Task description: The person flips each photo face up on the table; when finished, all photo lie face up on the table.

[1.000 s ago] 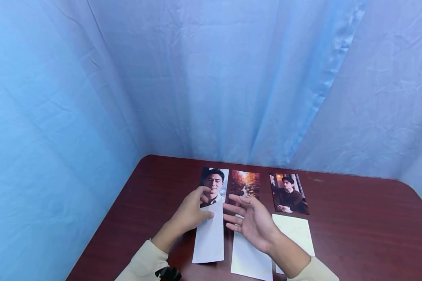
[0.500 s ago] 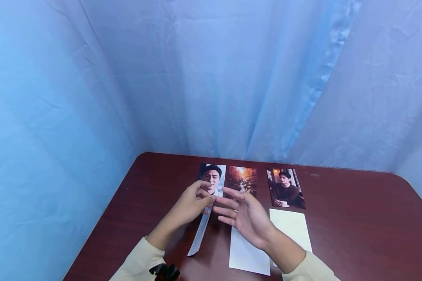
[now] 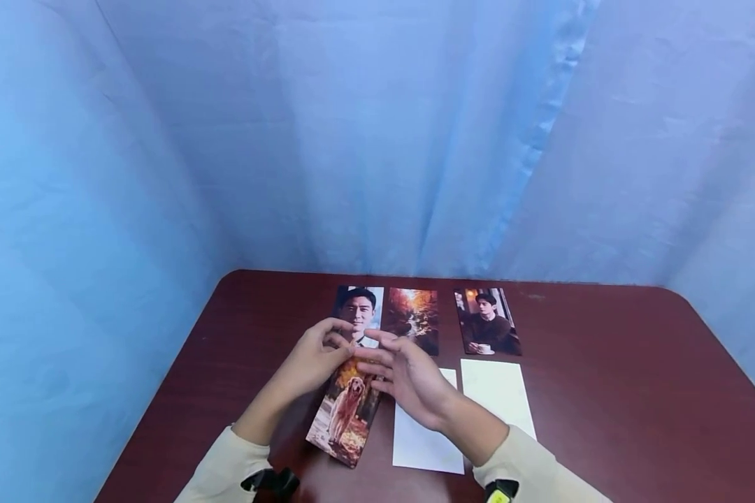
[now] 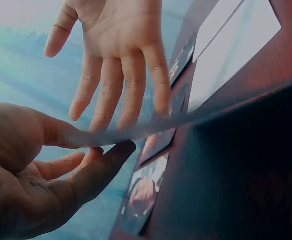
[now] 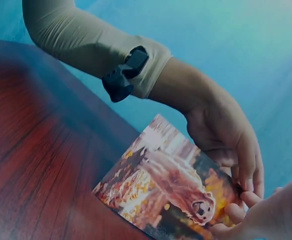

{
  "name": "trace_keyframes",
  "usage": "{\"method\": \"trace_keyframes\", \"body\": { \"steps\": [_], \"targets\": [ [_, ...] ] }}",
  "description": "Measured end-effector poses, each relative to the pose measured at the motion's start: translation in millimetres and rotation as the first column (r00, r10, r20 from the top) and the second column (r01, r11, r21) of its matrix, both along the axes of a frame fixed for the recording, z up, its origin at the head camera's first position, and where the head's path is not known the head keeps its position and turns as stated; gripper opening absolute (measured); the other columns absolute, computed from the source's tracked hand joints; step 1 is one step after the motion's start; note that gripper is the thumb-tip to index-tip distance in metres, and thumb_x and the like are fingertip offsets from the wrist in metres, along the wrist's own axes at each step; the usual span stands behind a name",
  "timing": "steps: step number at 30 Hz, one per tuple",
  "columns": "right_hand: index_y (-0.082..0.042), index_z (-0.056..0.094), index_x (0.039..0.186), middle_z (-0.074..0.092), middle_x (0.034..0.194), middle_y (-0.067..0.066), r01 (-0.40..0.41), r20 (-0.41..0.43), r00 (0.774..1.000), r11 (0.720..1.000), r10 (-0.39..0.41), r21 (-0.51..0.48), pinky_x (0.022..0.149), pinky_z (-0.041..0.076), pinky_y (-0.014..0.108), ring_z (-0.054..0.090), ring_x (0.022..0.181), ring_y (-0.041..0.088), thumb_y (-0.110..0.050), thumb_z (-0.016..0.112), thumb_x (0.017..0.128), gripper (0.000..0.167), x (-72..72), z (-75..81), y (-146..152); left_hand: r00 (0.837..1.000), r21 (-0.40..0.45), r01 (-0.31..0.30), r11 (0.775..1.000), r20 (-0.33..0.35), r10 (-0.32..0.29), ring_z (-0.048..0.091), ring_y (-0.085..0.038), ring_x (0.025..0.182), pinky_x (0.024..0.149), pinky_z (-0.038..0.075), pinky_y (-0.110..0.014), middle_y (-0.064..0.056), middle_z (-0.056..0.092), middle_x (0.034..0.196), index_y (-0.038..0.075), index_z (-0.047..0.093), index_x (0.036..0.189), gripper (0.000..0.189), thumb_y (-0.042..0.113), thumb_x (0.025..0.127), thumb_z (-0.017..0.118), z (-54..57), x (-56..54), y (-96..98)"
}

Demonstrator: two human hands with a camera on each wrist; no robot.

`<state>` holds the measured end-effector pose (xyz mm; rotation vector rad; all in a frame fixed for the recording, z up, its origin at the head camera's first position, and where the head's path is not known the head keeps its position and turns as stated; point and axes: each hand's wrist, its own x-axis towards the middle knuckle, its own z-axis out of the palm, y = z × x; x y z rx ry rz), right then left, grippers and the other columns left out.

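My left hand [image 3: 305, 360] pinches the top edge of a photo card [image 3: 347, 416] between thumb and fingers. Its picture of a golden dog among autumn leaves faces up toward the head camera, and the card tilts above the table. In the left wrist view the same card [image 4: 221, 111] shows almost edge-on. My right hand [image 3: 412, 384] has its fingers extended at the card's upper right corner; whether they touch it I cannot tell. Just beyond the hands lies a portrait photo card [image 3: 358, 307], its lower part hidden by them.
An autumn stream photo card [image 3: 418, 314] and a café photo card [image 3: 487, 325] lie face up in the back row. Two white-backed cards [image 3: 424, 440] lie nearer, one partly under the right forearm. A blue curtain [image 3: 365, 140] rises behind the dark red table [image 3: 604, 377].
The left hand has turned the card over from its white back, through edge-on, to its dog picture. The right hand stays beside it with fingers extended. The head view has shifted slightly.
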<state>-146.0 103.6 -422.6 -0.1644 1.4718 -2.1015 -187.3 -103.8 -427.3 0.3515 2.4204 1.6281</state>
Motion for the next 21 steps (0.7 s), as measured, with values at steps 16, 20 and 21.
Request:
{"method": "trace_keyframes", "body": {
  "steps": [16, 20, 21],
  "targets": [
    [-0.01, 0.018, 0.169, 0.034, 0.17, 0.025, -0.015, -0.056, 0.998, 0.993, 0.022, 0.121, 0.131, 0.012, 0.069, 0.027, 0.159, 0.047, -0.04, 0.028, 0.112, 0.064, -2.4, -12.4, 7, 0.987, -0.192, -0.151, 0.97, 0.028, 0.16, 0.052, -0.015, 0.061, 0.056, 0.042, -0.029, -0.004, 0.059, 0.073, 0.001, 0.07, 0.111, 0.017, 0.007, 0.104, 0.055, -25.6, -3.3, -18.7],
    [-0.012, 0.02, 0.168, 0.034, 0.17, 0.026, -0.009, -0.059, 0.998, 0.991, 0.018, 0.135, 0.131, 0.014, 0.069, 0.028, 0.159, 0.048, -0.04, 0.028, 0.113, 0.063, -2.5, -13.3, 14, 0.985, -0.27, -0.169, 0.948, -0.011, 0.172, 0.057, -0.016, 0.059, 0.056, 0.045, -0.03, -0.005, 0.064, 0.073, 0.005, 0.07, 0.101, 0.012, 0.009, 0.105, 0.059, -29.5, -1.4, -16.3],
    [-0.012, 0.02, 0.168, 0.034, 0.17, 0.026, -0.007, -0.06, 0.998, 0.99, 0.016, 0.139, 0.131, 0.015, 0.069, 0.028, 0.159, 0.048, -0.041, 0.028, 0.113, 0.063, -2.2, -13.4, 17, 0.984, -0.295, -0.173, 0.94, -0.025, 0.174, 0.056, -0.016, 0.058, 0.056, 0.044, -0.03, -0.005, 0.064, 0.072, 0.007, 0.07, 0.1, 0.012, 0.01, 0.105, 0.059, -30.8, -1.3, -14.9]
  ]
}}
